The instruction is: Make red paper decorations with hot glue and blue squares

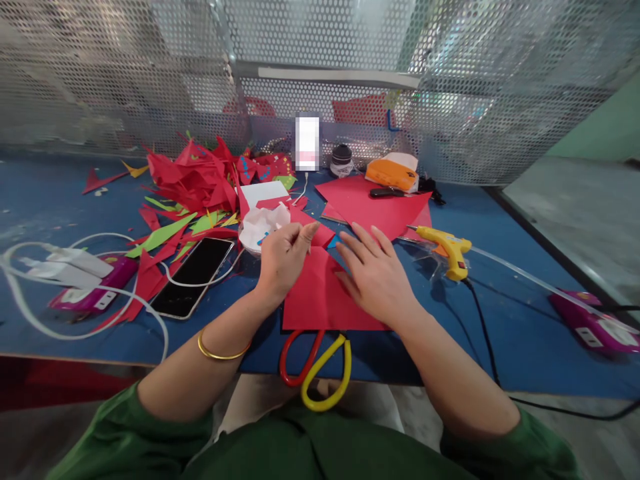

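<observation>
My left hand (286, 259) is closed, thumb pressed to the curled fingers, just in front of a white paper-lined bowl (257, 227). Whatever it pinches, if anything, is too small to see. My right hand (375, 270) has its fingers stretched and spread above a red paper sheet (313, 293), holding nothing. A small blue piece (333, 241) shows by its fingertips. From under the sheet's near edge stick out the handles of a pair of scissors (327, 373), one red and one yellow, hanging over the table edge.
A yellow glue gun (447, 250) lies at right with its cord. Red sheets (367, 200) and an orange tissue pack (393, 172) are behind. Left are paper scraps (193, 177), a phone (195, 277) and white chargers (73, 267). A perforated metal screen (320, 40) closes the back.
</observation>
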Motion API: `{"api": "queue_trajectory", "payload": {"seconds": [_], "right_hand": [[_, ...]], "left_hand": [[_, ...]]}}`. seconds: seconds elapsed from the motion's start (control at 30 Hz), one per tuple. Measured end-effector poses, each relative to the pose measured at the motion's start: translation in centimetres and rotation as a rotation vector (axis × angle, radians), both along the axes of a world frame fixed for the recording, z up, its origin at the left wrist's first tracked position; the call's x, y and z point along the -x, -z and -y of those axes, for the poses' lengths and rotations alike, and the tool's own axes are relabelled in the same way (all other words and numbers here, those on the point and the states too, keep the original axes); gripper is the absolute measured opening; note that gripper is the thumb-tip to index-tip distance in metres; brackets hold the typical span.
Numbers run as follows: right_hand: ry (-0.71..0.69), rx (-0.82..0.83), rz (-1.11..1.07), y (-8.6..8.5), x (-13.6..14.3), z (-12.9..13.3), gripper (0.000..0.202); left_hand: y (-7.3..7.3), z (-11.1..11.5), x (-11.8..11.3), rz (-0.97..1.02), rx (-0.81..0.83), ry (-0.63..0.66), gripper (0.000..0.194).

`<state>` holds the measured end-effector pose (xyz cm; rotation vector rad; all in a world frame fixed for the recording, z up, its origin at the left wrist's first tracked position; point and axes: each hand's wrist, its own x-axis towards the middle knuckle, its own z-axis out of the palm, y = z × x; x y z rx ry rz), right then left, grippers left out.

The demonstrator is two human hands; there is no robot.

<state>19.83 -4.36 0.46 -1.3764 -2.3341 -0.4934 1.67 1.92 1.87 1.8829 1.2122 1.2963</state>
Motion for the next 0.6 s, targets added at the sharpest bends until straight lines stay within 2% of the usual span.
{"api": "queue_trajectory", "payload": {"seconds": [0.1, 0.17, 0.3, 0.4, 0.47, 0.53, 0.6], "right_hand": [[0.119, 0.070, -0.022, 0.9, -0.8, -0.6, 0.039], [0.145, 0.122, -0.036, 1.4, -1.1, -0.9, 0.035], [0.129, 0.181, -0.032, 1.7, -1.0, -1.0, 0.031], [0.121, 0.173, -0.011, 1.7, -0.9, -1.0, 0.028], [0.126, 0.160, 0.003, 1.7, -0.9, -1.0, 0.027], [0.126, 0.149, 0.018, 1.7, -0.9, -1.0, 0.027], [0.118, 0.151, 0.028, 1.6, -0.8, -1.1, 0.027]], "left_hand": [[0.5, -0.2, -0.3, -0.022, 0.036, 0.091, 0.030], [0.7, -0.3, -0.5, -0.058, 0.039, 0.104, 0.027], [0.8, -0.5, -1.0, -0.207, -0.061, 0.023, 0.046], [0.9, -0.8, -1.4, -0.279, -0.052, 0.007, 0.056], [0.9, -1.1, -1.5, -0.254, -0.050, 0.077, 0.048], [0.8, -1.4, -1.6, -0.202, -0.121, 0.182, 0.028], [0.7, -1.4, -1.4, -0.172, -0.208, 0.248, 0.052]]}}
